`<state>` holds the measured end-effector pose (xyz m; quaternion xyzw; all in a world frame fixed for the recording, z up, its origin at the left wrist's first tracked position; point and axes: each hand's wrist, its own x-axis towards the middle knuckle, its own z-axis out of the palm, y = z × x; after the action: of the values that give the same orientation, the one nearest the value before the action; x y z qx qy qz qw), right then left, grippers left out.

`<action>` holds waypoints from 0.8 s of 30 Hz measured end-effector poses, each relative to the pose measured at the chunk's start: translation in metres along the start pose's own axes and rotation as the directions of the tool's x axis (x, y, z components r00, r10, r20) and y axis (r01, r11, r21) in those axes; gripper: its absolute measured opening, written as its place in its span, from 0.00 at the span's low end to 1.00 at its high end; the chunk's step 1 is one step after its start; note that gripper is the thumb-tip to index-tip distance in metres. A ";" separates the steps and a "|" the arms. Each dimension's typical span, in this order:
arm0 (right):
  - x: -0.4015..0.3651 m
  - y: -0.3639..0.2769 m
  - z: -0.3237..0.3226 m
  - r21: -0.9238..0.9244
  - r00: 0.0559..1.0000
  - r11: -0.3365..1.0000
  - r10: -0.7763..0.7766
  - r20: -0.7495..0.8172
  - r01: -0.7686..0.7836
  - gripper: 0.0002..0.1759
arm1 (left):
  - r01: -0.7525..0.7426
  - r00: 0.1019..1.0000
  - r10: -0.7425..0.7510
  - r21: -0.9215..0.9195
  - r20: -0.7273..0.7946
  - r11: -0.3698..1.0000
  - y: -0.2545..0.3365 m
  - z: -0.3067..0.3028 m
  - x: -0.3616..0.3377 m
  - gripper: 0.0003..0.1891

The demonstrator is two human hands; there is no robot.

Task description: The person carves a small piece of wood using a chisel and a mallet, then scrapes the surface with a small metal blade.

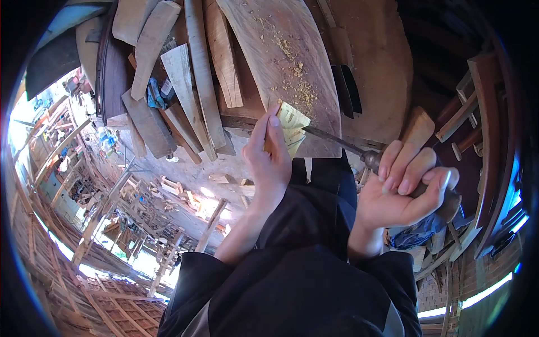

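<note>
We pinch a yellow sheet (293, 119) in our left hand (270, 143), while our right hand (412, 182) wraps round a slim dark tool (337, 140), its tip at the sheet's edge. Beyond, shavings (303, 90) dust a broad board (264, 62); wooden pieces (183, 78) lie to its left.

Legible text: none; no word, brand, number or sign is resolving. The pale yellow sheet (293, 119) in the person's left hand (270, 149) is showing faint darker marks, which are appearing too small and blurred for reading or for confirming as print. A small whitish patch (167, 87) beside a blue item (154, 93) among the wood pieces (181, 84) is likewise presenting no readable characters.
</note>
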<state>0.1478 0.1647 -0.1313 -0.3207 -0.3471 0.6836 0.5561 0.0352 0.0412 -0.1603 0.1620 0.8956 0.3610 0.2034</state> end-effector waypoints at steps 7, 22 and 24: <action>0.014 -0.002 0.005 0.034 0.981 0.998 0.053 0.188 -0.061 0.12 | -0.030 1.000 0.030 0.030 -0.001 0.999 -0.001 -0.002 -0.001 0.13; -0.012 -0.003 0.024 0.045 0.994 0.999 0.022 0.102 -0.027 0.08 | -0.012 1.000 0.011 -0.116 -0.013 0.993 -0.006 0.005 0.000 0.13; -0.010 0.001 0.018 0.083 0.992 0.996 0.021 0.121 -0.031 0.08 | 0.011 1.000 -0.011 -0.085 -0.004 0.996 -0.004 0.003 -0.001 0.14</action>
<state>0.1347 0.1526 -0.1218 -0.2598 -0.3465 0.7228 0.5385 0.0367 0.0397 -0.1649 0.1476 0.8808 0.3979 0.2100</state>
